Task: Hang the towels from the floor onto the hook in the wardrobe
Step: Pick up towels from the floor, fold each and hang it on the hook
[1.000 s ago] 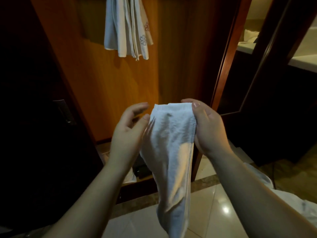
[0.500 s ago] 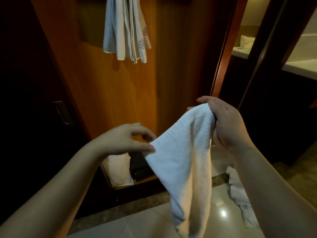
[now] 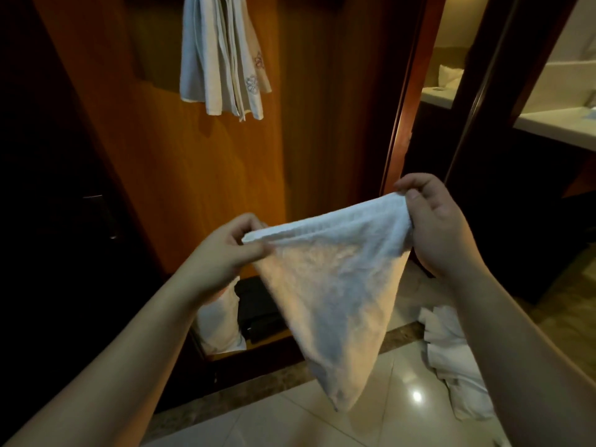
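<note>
A white towel (image 3: 329, 285) hangs stretched between both hands in front of the open wardrobe. My left hand (image 3: 222, 253) pinches its left top corner and my right hand (image 3: 435, 230) grips its right top corner, a bit higher. The cloth droops to a point above the floor. Several towels (image 3: 222, 56) hang high on the wardrobe's wooden back panel; the hook itself is hidden above them. More white towels (image 3: 451, 356) lie crumpled on the tiled floor at the lower right.
The wardrobe's wooden back panel (image 3: 193, 175) faces me, with a dark door (image 3: 58, 204) at the left. A white bag (image 3: 219, 321) and a black box (image 3: 258, 311) sit on the wardrobe floor. A doorway (image 3: 483, 91) opens at the right.
My hands have moved apart and spread the towel's top edge wide. The left hand went from touching the cloth to pinching its corner; the right hand rose to the right.
</note>
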Demonstrator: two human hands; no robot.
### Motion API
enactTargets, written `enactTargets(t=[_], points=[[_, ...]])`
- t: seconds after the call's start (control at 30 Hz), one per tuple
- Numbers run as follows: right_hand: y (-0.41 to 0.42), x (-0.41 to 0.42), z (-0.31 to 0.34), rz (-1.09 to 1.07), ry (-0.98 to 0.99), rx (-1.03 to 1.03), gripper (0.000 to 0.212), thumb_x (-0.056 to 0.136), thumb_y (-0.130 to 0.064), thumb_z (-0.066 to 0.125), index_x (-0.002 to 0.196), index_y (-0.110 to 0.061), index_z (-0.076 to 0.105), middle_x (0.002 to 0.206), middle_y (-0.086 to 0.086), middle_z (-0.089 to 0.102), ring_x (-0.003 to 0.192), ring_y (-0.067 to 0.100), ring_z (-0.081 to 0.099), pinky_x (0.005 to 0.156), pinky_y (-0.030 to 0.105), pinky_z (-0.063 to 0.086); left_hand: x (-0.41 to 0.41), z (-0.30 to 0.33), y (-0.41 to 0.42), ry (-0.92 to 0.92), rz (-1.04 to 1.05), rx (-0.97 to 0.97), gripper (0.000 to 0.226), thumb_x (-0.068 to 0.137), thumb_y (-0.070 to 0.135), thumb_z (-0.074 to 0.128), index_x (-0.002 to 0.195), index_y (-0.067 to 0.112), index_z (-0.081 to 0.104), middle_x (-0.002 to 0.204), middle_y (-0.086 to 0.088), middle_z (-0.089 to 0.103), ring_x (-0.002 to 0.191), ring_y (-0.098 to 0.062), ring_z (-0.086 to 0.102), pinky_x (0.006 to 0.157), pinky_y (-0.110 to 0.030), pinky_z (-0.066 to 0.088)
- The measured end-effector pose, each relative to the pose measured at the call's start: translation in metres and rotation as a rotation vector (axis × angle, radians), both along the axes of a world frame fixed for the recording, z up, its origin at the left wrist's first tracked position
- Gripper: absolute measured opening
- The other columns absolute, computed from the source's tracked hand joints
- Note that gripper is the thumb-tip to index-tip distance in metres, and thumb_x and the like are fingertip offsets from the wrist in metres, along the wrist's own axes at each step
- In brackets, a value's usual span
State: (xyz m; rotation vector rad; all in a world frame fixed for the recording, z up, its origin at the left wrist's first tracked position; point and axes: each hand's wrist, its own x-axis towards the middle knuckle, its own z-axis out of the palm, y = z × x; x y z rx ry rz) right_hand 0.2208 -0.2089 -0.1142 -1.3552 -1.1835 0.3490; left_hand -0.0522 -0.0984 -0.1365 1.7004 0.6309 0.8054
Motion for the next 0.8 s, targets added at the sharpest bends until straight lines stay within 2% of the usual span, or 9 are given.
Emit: enactTargets(t=[0.1,0.17,0.27,0.37,0.47,0.6,0.7,0.77,0.8], points=[[-0.004,-0.003,-0.001,-0.037,-0.222,-0.002,0.027,0.097,-0.038,0.038,0.097,-0.061,0.051,0.095,-0.041,0.056,0.086,-0.015,0.055,0.071,0.008,0.039,0.002,0.003,0.003,-0.168,0.076,-0.085,0.02,0.071,0.03,0.076,0.067,0.034,0.056,0.072,0.005,0.063,0.07,-0.014,0.062,0.064,-0.034,0.046],[-0.003,-0.004,-0.003,-0.07,-0.326,0.018,0.024,0.099,-0.035,0.037,0.101,-0.057,0.046,0.096,-0.045,0.053,0.086,-0.017,0.054,0.066,0.002,0.037,0.004,0.005,0.005,-0.224,0.135,-0.088,0.019,0.078,0.029,0.075,0.07,0.035,0.059,0.076,0.005,0.067,0.072,-0.014,0.066,0.064,-0.033,0.049],[0.0,-0.006,-0.005,-0.099,-0.314,0.06,0.018,0.1,-0.037,0.038,0.106,-0.052,0.045,0.097,-0.044,0.054,0.084,-0.016,0.055,0.064,0.002,0.037,0.007,0.013,0.003,-0.29,0.21,-0.105,0.007,0.087,0.034,0.071,0.081,0.033,0.067,0.09,-0.001,0.073,0.081,-0.018,0.071,0.065,-0.032,0.056],[0.001,-0.008,-0.006,-0.078,-0.242,0.04,0.016,0.098,-0.053,0.038,0.105,-0.057,0.052,0.103,-0.042,0.057,0.093,-0.017,0.056,0.069,0.003,0.038,0.007,0.023,0.003,-0.274,0.249,-0.107,0.009,0.087,0.04,0.069,0.085,0.031,0.07,0.094,-0.002,0.073,0.084,-0.02,0.071,0.068,-0.036,0.059],[0.001,-0.007,-0.006,0.028,-0.174,-0.047,0.022,0.086,-0.072,0.047,0.103,-0.063,0.058,0.107,-0.037,0.062,0.094,-0.011,0.061,0.075,0.021,0.045,0.006,0.034,0.004,-0.257,0.286,-0.098,0.008,0.085,0.041,0.069,0.083,0.033,0.072,0.094,-0.002,0.074,0.085,-0.021,0.071,0.071,-0.04,0.059],[-0.003,0.0,-0.001,0.14,-0.251,-0.175,0.029,0.073,-0.064,0.067,0.102,-0.063,0.064,0.101,-0.035,0.066,0.088,0.003,0.068,0.083,0.036,0.055,-0.002,0.045,0.007,-0.234,0.291,-0.041,0.007,0.085,0.037,0.071,0.081,0.032,0.071,0.086,0.001,0.074,0.076,-0.015,0.071,0.064,-0.032,0.058],[-0.003,0.005,0.012,0.271,-0.345,-0.304,0.034,0.088,-0.043,0.072,0.109,-0.065,0.059,0.106,-0.036,0.064,0.096,-0.012,0.063,0.081,0.022,0.049,-0.01,0.051,0.009,-0.189,0.254,0.031,0.008,0.085,0.036,0.071,0.078,0.033,0.069,0.082,0.004,0.072,0.073,-0.012,0.069,0.062,-0.028,0.057],[0.001,0.007,0.021,0.299,-0.528,-0.402,0.033,0.095,-0.036,0.065,0.118,-0.057,0.054,0.102,-0.034,0.062,0.097,-0.024,0.052,0.075,0.011,0.041,-0.016,0.054,0.01,-0.162,0.211,0.05,0.009,0.085,0.034,0.072,0.076,0.034,0.069,0.079,0.005,0.072,0.07,-0.009,0.068,0.058,-0.022,0.055],[0.005,0.007,0.024,0.29,-0.628,-0.438,0.03,0.096,-0.034,0.063,0.12,-0.049,0.055,0.1,-0.033,0.059,0.095,-0.023,0.052,0.07,0.009,0.041,-0.018,0.055,0.01,-0.138,0.185,0.056,0.011,0.086,0.031,0.072,0.076,0.033,0.07,0.077,0.006,0.071,0.068,-0.007,0.068,0.056,-0.02,0.053]])
